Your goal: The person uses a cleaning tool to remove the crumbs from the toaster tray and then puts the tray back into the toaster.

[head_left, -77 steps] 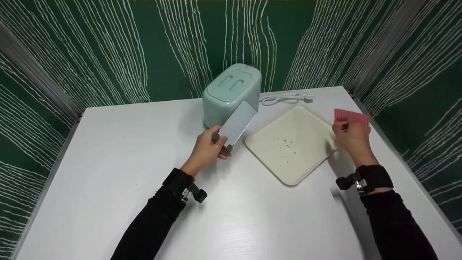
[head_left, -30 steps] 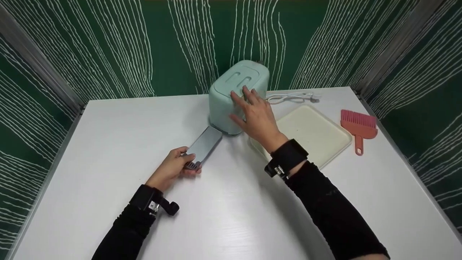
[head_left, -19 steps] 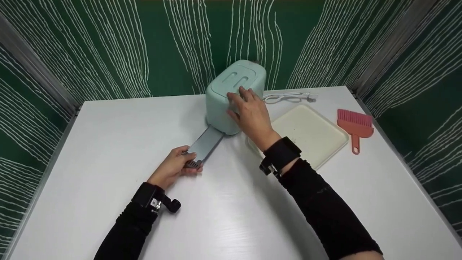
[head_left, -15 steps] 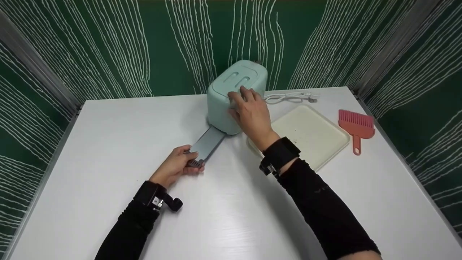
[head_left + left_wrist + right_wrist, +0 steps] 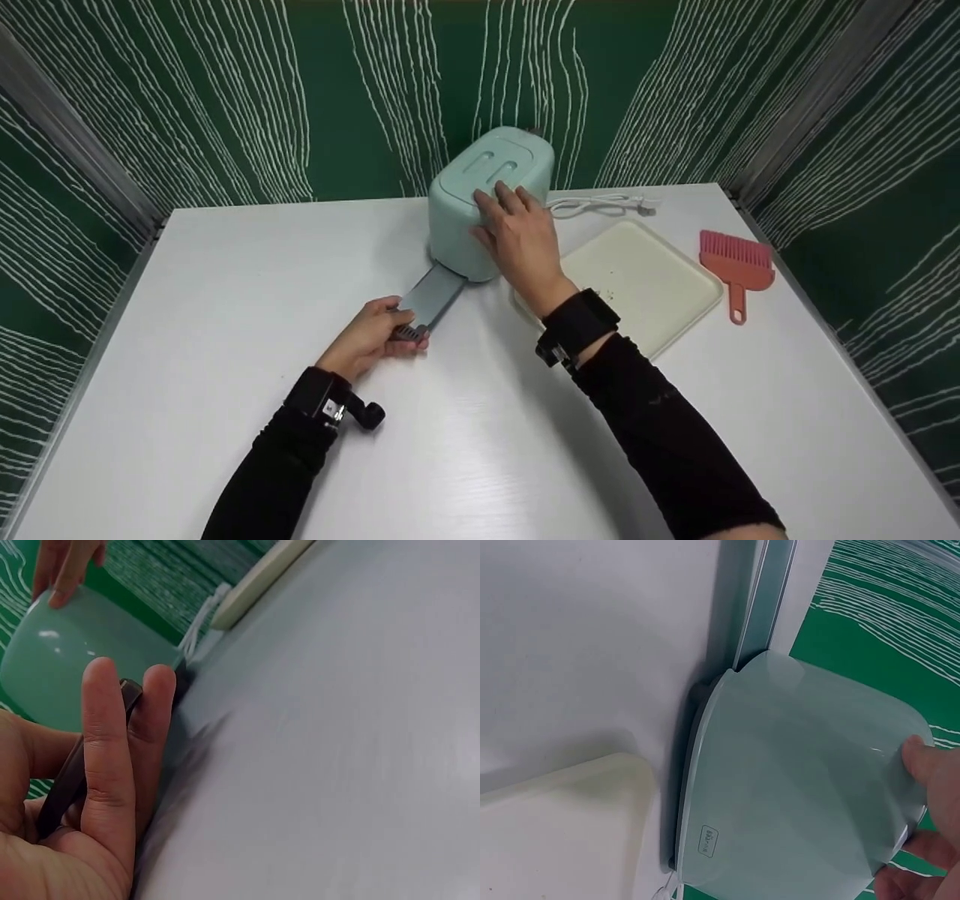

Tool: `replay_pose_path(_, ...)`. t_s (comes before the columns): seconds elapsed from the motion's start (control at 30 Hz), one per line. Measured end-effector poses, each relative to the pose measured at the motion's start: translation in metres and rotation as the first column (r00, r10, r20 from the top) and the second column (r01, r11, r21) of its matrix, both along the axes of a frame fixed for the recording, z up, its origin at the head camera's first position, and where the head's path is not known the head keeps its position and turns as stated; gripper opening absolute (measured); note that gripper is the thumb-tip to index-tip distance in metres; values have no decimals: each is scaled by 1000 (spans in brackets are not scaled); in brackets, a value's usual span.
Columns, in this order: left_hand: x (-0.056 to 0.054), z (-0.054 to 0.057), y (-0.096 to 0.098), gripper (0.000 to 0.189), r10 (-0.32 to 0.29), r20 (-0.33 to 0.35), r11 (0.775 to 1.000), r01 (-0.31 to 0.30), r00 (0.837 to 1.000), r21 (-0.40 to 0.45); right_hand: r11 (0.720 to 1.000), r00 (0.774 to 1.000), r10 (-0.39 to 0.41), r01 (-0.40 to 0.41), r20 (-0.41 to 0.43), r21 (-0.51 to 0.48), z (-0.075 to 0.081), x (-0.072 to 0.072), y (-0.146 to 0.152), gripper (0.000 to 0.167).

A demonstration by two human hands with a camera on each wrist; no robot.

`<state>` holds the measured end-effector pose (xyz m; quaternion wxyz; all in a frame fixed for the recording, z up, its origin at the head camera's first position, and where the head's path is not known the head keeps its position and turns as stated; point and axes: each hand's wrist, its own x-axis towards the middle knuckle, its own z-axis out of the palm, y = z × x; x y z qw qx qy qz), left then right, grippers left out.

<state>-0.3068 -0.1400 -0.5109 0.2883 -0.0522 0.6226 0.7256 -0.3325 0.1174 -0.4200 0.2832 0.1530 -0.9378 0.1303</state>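
My left hand [image 5: 371,334] pinches the dark ribbed end of a flat grey crumb tray [image 5: 433,292], thumb above and fingers beneath. The far end of the crumb tray goes in at the base of a mint-green toaster [image 5: 457,236]. In the left wrist view the dark handle edge [image 5: 67,784] shows between the fingers. My right hand [image 5: 525,244] rests on the toaster's upper side edge, its fingertips at the top and the thumb [image 5: 919,757] against the side. A small red brush [image 5: 739,266] lies bristles away, at the right.
A cream square tray [image 5: 675,322] with scattered crumbs sits right of the toaster, partly hidden by my right arm. Behind it lies a coiled white power cord [image 5: 600,202]. Green walls with white lines stand behind the white table [image 5: 262,277].
My right hand has put the brush down and come over to the toaster. The crumb tray, earlier raised at a slant, has been lowered to the toaster's base and slid slightly inward.
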Motion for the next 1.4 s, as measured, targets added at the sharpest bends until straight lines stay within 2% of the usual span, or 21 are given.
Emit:
replay_pose_path(0.13, -4, 1, 4, 64, 3, 11, 1000, -3, 1000, -6, 1000, 1000, -2, 2, -11, 6, -1, 1, 0, 51)
replay_pose_path(0.47, -14, 1, 14, 38, -9, 1, 1000, 9, 1000, 5, 1000, 1000, 2, -2, -13, 11, -1, 3, -1, 49)
replay_pose_path(0.67, -19, 2, 20, 36, -10, -3, 1000, 10, 1000, 7, 999, 1000, -4, 4, -18, 31, -2, 4, -2, 50)
replay_pose_path(0.93, -23, 2, 24, 39, -7, -13, 1000, 7, 1000, 5, 1000, 1000, -1, 1, 15, -2, -3, 6, -2, 50)
replay_pose_path(1.17, -25, 5, 27, 43, 22, -4, 999, -22, 1000, -30, 1000, 1000, 5, -5, 4, -9, -4, 5, -2, 50)
replay_pose_path(1.4, -23, 7, 29, 36, 86, -74, 988, -95, 993, -125, 1000, 1000, -7, 8, -4, 5, -5, 4, -2, 49)
